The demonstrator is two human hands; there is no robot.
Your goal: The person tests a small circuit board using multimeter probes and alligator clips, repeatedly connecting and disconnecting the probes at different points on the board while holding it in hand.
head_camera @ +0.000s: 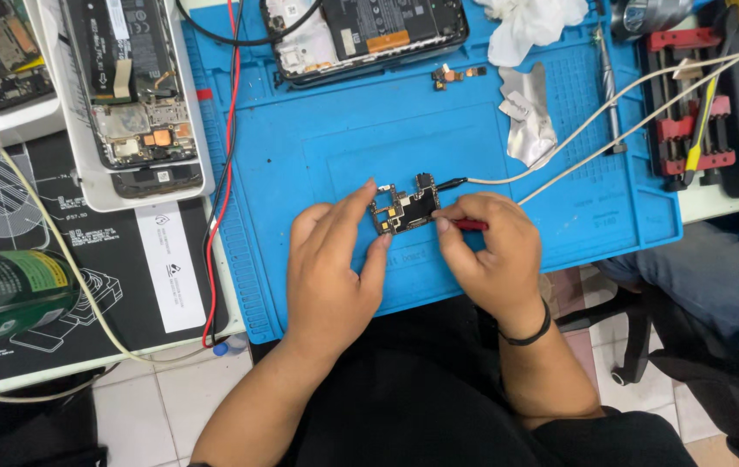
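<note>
Board (pixel 404 210) sits mid-mat (pixel 343 147), flat, long axis roughly 8-to-2 o'clock. Left hand (pixel 332 259) comes in from 6 o'clock, forearm angled up from lower left, palm down, wrist raised off the mat; thumb and index pinch the board's left end, index tip on its top-left corner at 11 o'clock, thumb at its lower edge at 7. Other fingers curled under. Right hand (pixel 492 251) enters from 5 o'clock, black band on the wrist, knuckles up, fingers closed in a pen grip around a red-handled probe (pixel 470 225); the tip is hidden behind the fingertips at the board's right edge, 3 o'clock, so contact can't be confirmed. Second probe, black (pixel 451 183), lies at the board's 2 o'clock, its white lead (pixel 577 138) running off toward 2. Opened phone (pixel 365 35) at 12 o'clock of the mat, another in a white tray (pixel 131 86) at 10. Cloth (pixel 530 26) at 1 o'clock, clamp jig (pixel 690 112) at 3, red wire (pixel 227 173) down the mat's left edge.
</note>
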